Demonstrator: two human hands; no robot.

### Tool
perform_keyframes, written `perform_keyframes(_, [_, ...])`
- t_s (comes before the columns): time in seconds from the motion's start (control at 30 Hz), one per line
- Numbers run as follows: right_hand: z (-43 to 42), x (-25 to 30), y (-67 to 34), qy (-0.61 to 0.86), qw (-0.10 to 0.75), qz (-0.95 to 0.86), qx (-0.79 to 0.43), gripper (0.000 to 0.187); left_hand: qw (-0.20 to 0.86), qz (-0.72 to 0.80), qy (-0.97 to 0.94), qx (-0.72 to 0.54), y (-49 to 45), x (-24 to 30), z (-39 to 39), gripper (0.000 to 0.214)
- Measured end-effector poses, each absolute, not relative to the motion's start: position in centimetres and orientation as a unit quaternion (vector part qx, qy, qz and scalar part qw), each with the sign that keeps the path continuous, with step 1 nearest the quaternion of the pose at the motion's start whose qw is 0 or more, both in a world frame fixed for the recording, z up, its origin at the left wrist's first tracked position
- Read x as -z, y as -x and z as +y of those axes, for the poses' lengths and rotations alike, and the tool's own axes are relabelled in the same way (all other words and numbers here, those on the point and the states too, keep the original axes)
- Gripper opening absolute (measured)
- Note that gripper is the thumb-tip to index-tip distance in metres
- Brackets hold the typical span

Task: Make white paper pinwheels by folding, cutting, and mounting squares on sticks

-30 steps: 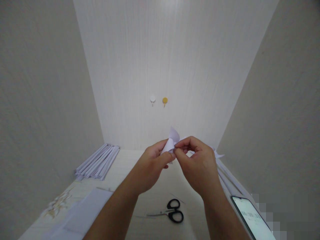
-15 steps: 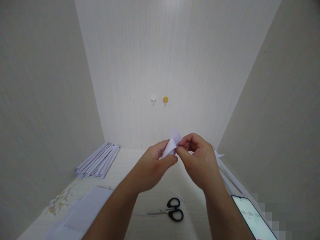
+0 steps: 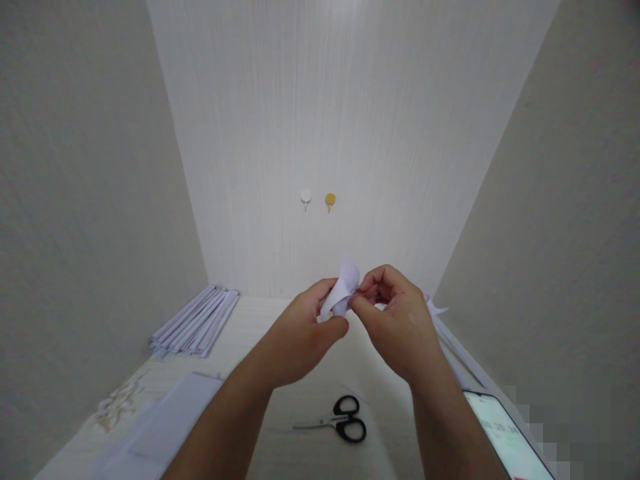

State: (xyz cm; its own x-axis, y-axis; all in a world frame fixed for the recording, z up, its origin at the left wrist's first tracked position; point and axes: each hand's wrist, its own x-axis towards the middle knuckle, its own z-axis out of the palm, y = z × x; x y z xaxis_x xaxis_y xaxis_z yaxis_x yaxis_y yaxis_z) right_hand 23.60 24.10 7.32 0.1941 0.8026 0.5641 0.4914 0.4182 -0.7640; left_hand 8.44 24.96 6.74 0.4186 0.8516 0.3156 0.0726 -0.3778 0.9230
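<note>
Above the middle of the table, a small curled piece of white paper is held between both hands. My left hand grips its left and lower side, thumb in front and fingers behind. The thumb and forefinger of my right hand pinch the right edge of the paper. Part of the paper is hidden behind the fingers. Below the hands, a pair of scissors with black handles lies on the table, its blades pointing left.
Several folded white paper strips lie stacked at the far left. Flat white sheets are beside my left forearm. Long white strips run along the right side, near a lit phone. Two hooks are on the wall ahead.
The paper has turned slightly between my fingers, its folded flap now opening toward the lower left. Both hands stay almost in place.
</note>
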Motion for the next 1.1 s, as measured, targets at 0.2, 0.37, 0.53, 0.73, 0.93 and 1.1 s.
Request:
perform_keyframes(0.2, [24.3, -7.1, -23.6, 0.52, 0.577, -0.619, -0.118, 0.012, 0.424, 0.335, -0.724, -0.429, -8.6, -6.8, 24.4, 0.051])
perform_keyframes(0.37, [24.3, -6.9, -23.5, 0.52, 0.581, -0.617, -0.104, 0.012, 0.375, 0.354, -0.737, -0.437, -8.9, -6.7, 24.1, 0.05])
perform_keyframes(0.53, [24.7, -6.5, -23.2, 0.497, 0.594, -0.625, -0.096, 0.01, 0.316, 0.361, -0.753, -0.451, -9.3, -6.7, 24.1, 0.051])
perform_keyframes(0.73, [26.0, -5.7, -23.4, 0.454, 0.631, -0.601, -0.187, 0.013, 0.29, 0.374, -0.763, -0.441, -9.2, -6.5, 24.0, 0.059])
perform_keyframes(0.93, [27.1, -5.8, -23.7, 0.313, 0.666, -0.523, -0.431, 0.026, 0.393, 0.329, -0.735, -0.444, -7.8, -7.4, 23.4, 0.084])
perform_keyframes(1.1, [27.2, -6.0, -23.8, 0.267, 0.661, -0.492, -0.5, 0.024, 0.425, 0.353, -0.669, -0.496, -7.2, -7.5, 23.8, 0.055])
